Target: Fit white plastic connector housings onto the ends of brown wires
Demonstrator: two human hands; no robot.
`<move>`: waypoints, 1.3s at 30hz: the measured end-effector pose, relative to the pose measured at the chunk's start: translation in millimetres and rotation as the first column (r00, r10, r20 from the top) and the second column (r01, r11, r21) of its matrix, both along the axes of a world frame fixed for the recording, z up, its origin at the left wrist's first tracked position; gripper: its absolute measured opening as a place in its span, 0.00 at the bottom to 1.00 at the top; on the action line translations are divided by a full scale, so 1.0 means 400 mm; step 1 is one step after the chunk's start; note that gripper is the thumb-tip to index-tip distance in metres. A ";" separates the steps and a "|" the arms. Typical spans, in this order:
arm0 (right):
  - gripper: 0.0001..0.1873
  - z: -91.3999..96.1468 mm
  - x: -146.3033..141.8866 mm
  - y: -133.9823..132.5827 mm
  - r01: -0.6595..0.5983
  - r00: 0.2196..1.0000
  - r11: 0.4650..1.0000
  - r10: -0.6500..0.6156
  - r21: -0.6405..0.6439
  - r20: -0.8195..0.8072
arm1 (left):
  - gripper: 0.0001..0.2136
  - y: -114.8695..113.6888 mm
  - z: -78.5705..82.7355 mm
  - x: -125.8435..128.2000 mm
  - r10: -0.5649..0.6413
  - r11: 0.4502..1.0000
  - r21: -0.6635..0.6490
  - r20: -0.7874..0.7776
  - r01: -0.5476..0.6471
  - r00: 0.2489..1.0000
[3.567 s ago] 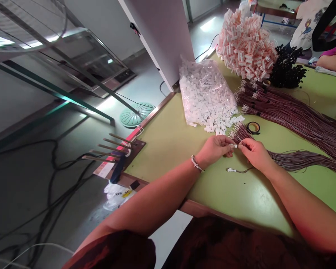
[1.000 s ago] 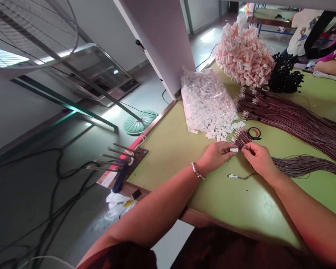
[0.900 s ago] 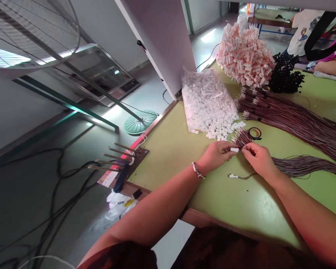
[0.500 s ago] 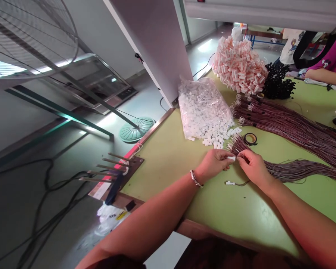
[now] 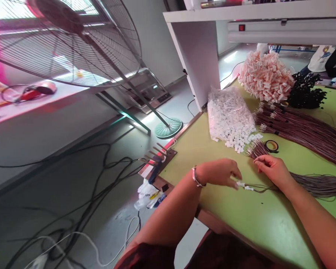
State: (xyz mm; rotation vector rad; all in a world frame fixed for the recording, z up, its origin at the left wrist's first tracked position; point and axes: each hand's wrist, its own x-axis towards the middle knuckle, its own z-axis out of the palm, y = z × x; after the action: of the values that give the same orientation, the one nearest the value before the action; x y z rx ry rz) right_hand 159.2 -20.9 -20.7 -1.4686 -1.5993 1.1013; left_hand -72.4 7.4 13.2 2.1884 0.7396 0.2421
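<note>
My left hand (image 5: pixel 222 172) hovers over the green table with its fingers apart, just left of two small white connectors (image 5: pixel 249 188). These connectors sit side by side on the ends of thin dark wires, which run right beneath my right hand (image 5: pixel 274 171). The thumb and index finger of that hand are pinched at the near edge of a bundle of brown wires (image 5: pixel 259 149) with bare metal tips; a wire seems to be between them, largely hidden. Beyond the hands, a clear plastic bag (image 5: pixel 226 108) spills loose white connectors (image 5: pixel 236 142) onto the table.
A roll of black tape (image 5: pixel 271 146) lies beside the bundle. Behind are more brown wire bundles (image 5: pixel 305 130), a heap of pinkish connectors (image 5: pixel 266 76) and a black pile (image 5: pixel 308 89). A pegged board (image 5: pixel 168 158) sits at the table's left edge. A fan (image 5: pixel 81 41) stands left.
My left hand has let go of a white connector, which now lies beside the other one. My right hand has shifted to the wire tips. The view has swung left.
</note>
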 end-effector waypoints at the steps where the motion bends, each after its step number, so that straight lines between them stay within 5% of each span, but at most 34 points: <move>1: 0.15 0.001 -0.002 0.000 0.015 1.000 1.000 -0.016 -0.020 -0.022 | 0.07 0.011 0.002 -0.024 0.134 0.990 0.056 -0.018 -0.133 0.991; 3: 0.17 0.001 -0.004 -0.002 0.050 0.997 0.998 -0.053 -0.044 -0.058 | 0.10 0.043 -0.010 -0.070 0.564 0.791 0.279 0.008 -0.544 0.826; 4: 0.17 0.001 -0.005 -0.003 0.057 0.996 0.997 -0.060 -0.048 -0.063 | 0.12 0.062 -0.022 -0.089 0.663 0.687 0.372 0.033 -0.625 0.748; 5: 0.17 0.000 -0.005 -0.004 0.055 0.997 0.997 -0.058 -0.046 -0.059 | 0.14 0.081 -0.037 -0.105 0.679 0.655 0.423 0.033 -0.626 0.733; 10: 0.16 -0.007 -0.007 -0.006 0.056 0.998 0.998 -0.056 0.027 -0.018 | 0.14 0.145 -0.101 -0.130 0.616 0.684 0.509 -0.020 -0.522 0.788; 14: 0.14 -0.001 -0.013 -0.007 0.096 0.995 0.995 -0.095 0.037 -0.032 | 0.13 0.130 -0.101 -0.128 0.622 0.677 0.474 0.042 -0.564 0.782; 17: 0.11 0.005 -0.017 -0.007 0.102 0.993 0.994 -0.100 0.036 -0.058 | 0.11 0.081 -0.073 -0.116 0.709 0.638 0.318 0.115 -0.702 0.696; 19: 0.11 0.007 -0.019 -0.006 0.119 0.990 0.992 -0.115 0.040 -0.082 | 0.10 0.045 -0.047 -0.092 0.758 0.640 0.028 0.140 -0.768 0.637; 22: 0.11 0.004 -0.019 -0.005 0.143 0.985 0.989 -0.139 0.030 -0.102 | 0.12 0.012 -0.017 -0.023 0.765 0.637 -0.404 0.221 -0.657 0.605; 25: 0.12 0.004 -0.015 -0.006 0.140 0.986 0.990 -0.135 0.037 -0.098 | 0.14 0.009 -0.013 0.061 0.760 0.589 -0.656 0.251 -0.472 0.600; 29: 0.12 0.017 -0.010 -0.007 0.122 0.988 0.992 -0.119 0.032 -0.097 | 0.11 0.011 -0.045 0.131 0.782 0.531 -0.764 0.275 -0.367 0.559; 34: 0.11 0.022 -0.017 -0.007 0.111 0.993 0.993 -0.108 0.048 -0.048 | 0.09 -0.006 -0.070 0.135 0.785 0.473 -0.840 0.264 -0.266 0.560; 39: 0.10 0.022 -0.022 -0.012 0.085 0.996 0.995 -0.084 0.058 -0.025 | 0.08 -0.002 -0.075 0.128 0.760 0.500 -0.825 0.273 -0.264 0.590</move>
State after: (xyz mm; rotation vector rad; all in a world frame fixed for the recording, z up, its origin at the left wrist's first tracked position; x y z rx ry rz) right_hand 150.4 -25.6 -12.0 -1.4664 -1.5276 1.0106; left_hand -21.1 6.8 -16.8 0.9245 0.9264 0.8173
